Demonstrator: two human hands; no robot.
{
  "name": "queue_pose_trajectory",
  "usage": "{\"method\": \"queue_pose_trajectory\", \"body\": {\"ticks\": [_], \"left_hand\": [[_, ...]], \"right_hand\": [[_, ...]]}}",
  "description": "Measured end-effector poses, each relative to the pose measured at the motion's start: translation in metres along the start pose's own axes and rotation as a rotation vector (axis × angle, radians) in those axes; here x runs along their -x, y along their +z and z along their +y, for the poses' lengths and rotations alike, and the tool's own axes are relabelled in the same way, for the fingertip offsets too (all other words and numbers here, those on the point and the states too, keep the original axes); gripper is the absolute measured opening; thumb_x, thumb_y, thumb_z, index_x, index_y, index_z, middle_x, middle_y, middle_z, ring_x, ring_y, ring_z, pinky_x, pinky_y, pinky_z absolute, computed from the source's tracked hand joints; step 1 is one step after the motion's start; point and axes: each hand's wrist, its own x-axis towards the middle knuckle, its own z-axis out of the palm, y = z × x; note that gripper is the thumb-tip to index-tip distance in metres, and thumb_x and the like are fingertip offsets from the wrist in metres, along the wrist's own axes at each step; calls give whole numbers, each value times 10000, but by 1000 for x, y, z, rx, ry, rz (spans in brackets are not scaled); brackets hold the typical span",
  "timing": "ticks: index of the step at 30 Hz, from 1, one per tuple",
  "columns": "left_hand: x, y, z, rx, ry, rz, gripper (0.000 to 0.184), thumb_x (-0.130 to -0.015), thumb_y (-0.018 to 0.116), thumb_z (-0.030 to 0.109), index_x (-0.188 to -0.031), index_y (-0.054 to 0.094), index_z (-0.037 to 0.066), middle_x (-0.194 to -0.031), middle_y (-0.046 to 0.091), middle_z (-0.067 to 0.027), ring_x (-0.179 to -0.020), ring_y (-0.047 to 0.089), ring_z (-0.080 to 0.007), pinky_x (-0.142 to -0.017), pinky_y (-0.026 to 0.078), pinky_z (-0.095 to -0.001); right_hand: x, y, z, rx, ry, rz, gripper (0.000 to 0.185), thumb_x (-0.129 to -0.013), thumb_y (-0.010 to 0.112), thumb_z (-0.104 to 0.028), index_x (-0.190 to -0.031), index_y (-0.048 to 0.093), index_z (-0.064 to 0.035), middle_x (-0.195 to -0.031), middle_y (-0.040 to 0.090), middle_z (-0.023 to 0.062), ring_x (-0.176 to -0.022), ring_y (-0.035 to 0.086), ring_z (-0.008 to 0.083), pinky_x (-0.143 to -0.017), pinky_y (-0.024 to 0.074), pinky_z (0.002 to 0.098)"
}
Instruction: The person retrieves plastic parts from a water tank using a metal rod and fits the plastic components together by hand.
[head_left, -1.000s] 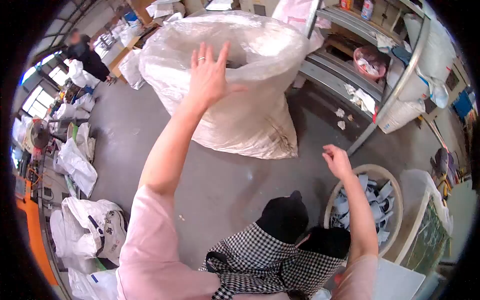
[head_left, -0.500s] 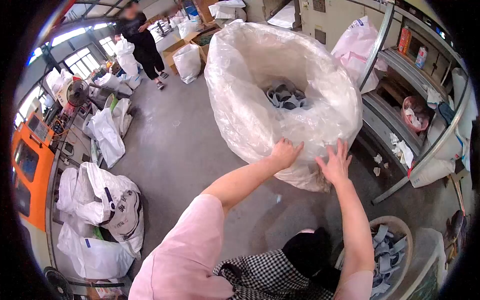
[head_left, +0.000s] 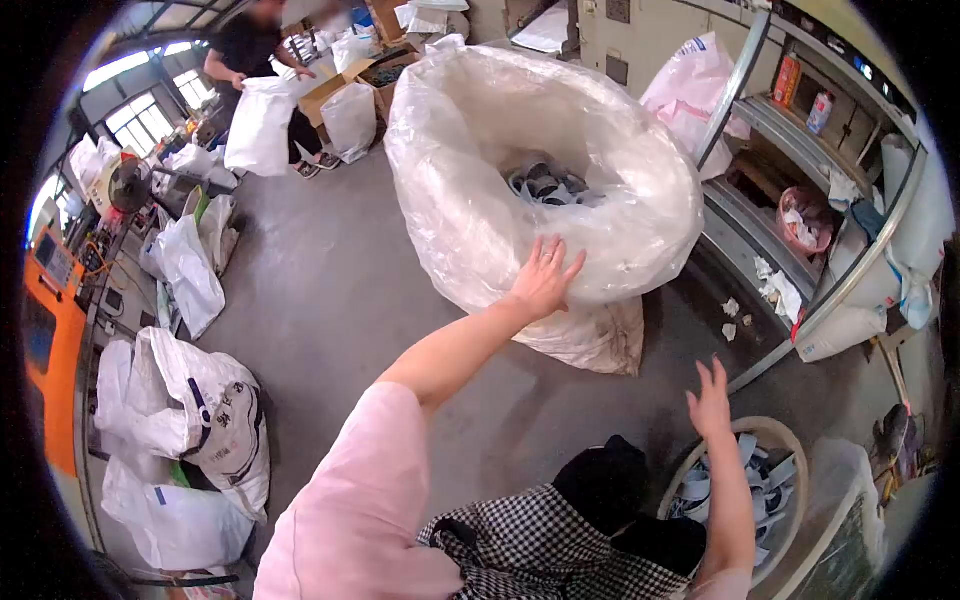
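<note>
A large translucent plastic bag (head_left: 440, 200) stands wide open on the grey floor, with grey curved pieces (head_left: 548, 182) lying inside it. My left hand (head_left: 543, 280) rests with spread fingers on the near side of its rim and grips nothing. My right hand (head_left: 710, 400) is in the air to the right, apart from the bag, with its fingers apart and nothing in it. Below that hand is a round tub (head_left: 797, 500) holding similar grey strips (head_left: 768, 485).
Metal shelving (head_left: 790, 130) with a pink basket (head_left: 803, 220) stands at the right. White sacks (head_left: 225, 430) lie at the left by an orange machine (head_left: 55, 340). A person (head_left: 240, 50) holds a white sack (head_left: 262, 125) at the back left.
Since half a second ago, my right hand has left the bag's rim and moved down and right toward the tub. My left hand remains at the rim. The other person has come nearer with the sack.
</note>
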Motion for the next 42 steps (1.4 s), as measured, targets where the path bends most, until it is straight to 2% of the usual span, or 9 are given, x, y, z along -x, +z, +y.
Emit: {"method": "queue_pose_trajectory", "body": {"ticks": [8, 13, 17, 22, 26, 37, 39, 40, 42], "left_hand": [[25, -84, 17, 26, 36, 246, 1007, -641, 736, 495, -1410, 211, 111, -1369, 284, -260, -1338, 194, -376, -1060, 134, -583], [44, -102, 38, 31, 162, 308, 958, -646, 727, 491, -1396, 260, 120, -1376, 282, -254, -1342, 187, -371, -1058, 126, -587], [57, -115, 51, 25, 189, 316, 932, -645, 725, 491, -1382, 292, 120, -1382, 277, -251, -1346, 175, -368, -1064, 116, -582], [68, -138, 66, 14, 220, 284, 897, -646, 721, 496, -1359, 335, 113, -1381, 267, -266, -1350, 153, -378, -1060, 109, -592], [73, -145, 81, 48, 231, 336, 884, -646, 723, 492, -1349, 350, 108, -1373, 271, -271, -1342, 164, -388, -1055, 107, -602], [44, -162, 96, 378, -30, -172, 1040, -724, 671, 492, -1433, 49, 53, -1301, 377, -294, -1232, 367, -420, -1010, 196, -632], [25, -198, 78, 447, -211, 6, 952, -801, 611, 405, -1423, 15, 0, -1283, 439, -270, -1171, 434, -436, -982, 196, -665], [13, -181, 66, 341, -140, 306, 877, -828, 584, 335, -1418, 37, -15, -1211, 508, -248, -1126, 474, -421, -993, 251, -593], [0, -228, 60, 374, -167, 389, 665, -831, 582, 321, -1329, 304, -21, -1014, 592, -241, -916, 580, -361, -819, 454, -419]], "right_hand": [[147, 7, 119, 85, 324, 190, 429, -699, 683, -63, -1096, 528, -12, -1169, 462, 231, -1113, 435, 397, -952, 366, 415], [256, 22, 115, 119, 622, -157, 323, -813, 606, -95, -1116, 531, -8, -1174, 477, 209, -1061, 487, 377, -889, 418, 403], [330, 66, 127, -884, 1192, 331, 278, -873, 478, -156, -1080, 567, 6, -1123, 520, 213, -1011, 515, 341, -869, 431, 365], [392, 73, 131, 205, 664, -285, 332, -815, 535, -137, -1102, 547, 30, -1107, 531, 223, -1004, 524, 349, -886, 429, 399], [388, 85, 123, -14, 1078, -244, 483, -801, 592, -122, -1233, 467, 53, -1299, 409, 229, -1203, 409, 342, -976, 399, 376], [406, 114, 113, -11, 1063, -461, 689, -790, 641, -192, -1372, 306, -39, -1406, 266, 221, -1242, 355, 373, -998, 388, 381], [392, 94, 80, -72, 1133, -547, 697, -786, 648, -202, -1374, 306, -50, -1400, 277, 222, -1235, 362, 379, -994, 391, 387], [460, 160, 139, 79, 656, -239, 689, -771, 665, -266, -1353, 351, -71, -1382, 308, 240, -1205, 395, 392, -979, 396, 419], [437, 129, 105, -118, 876, -296, 547, -820, 593, -317, -1263, 457, -26, -1331, 374, 276, -1195, 400, 413, -971, 389, 438]]}}
